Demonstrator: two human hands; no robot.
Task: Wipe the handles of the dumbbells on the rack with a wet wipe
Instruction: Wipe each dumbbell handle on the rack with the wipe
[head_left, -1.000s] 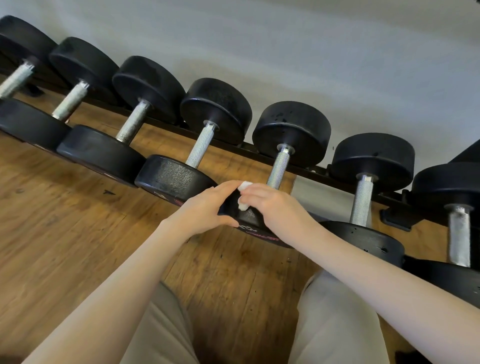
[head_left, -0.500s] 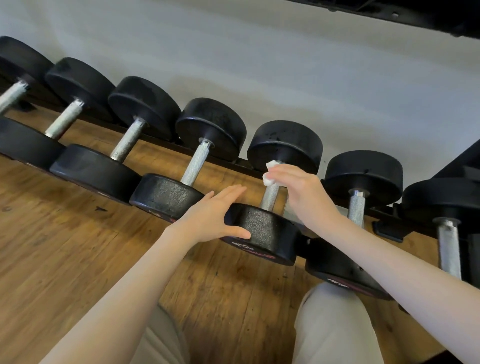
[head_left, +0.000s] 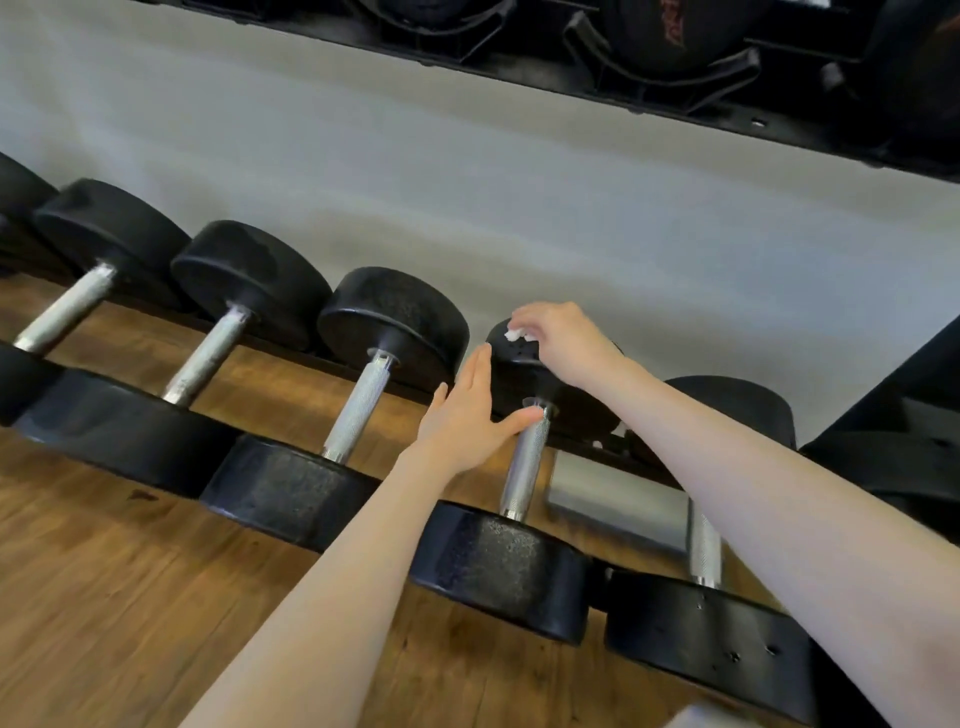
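Two hands: both at one dumbbell (head_left: 511, 519)
Left hand (head_left: 462, 415): fingers straight, thumb touching knurled handle (head_left: 525, 462)
Right hand (head_left: 563, 343): pinching wet wipe (head_left: 517, 335) on far weight head

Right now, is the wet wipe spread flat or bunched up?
Bunched up. Only a small white wad of the wet wipe shows, pinched in the right hand fingers over the dumbbell's far head.

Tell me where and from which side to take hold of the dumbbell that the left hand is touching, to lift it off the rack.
Grip the knurled silver handle of the black round-headed dumbbell at its bare middle, coming from above. It probably suits best: the bar is slim enough for fingers to close round, the heads are too wide, and neighbouring dumbbells crowd both sides. The left hand lies open at the bar's far end; the right hand pinches the white wet wipe.
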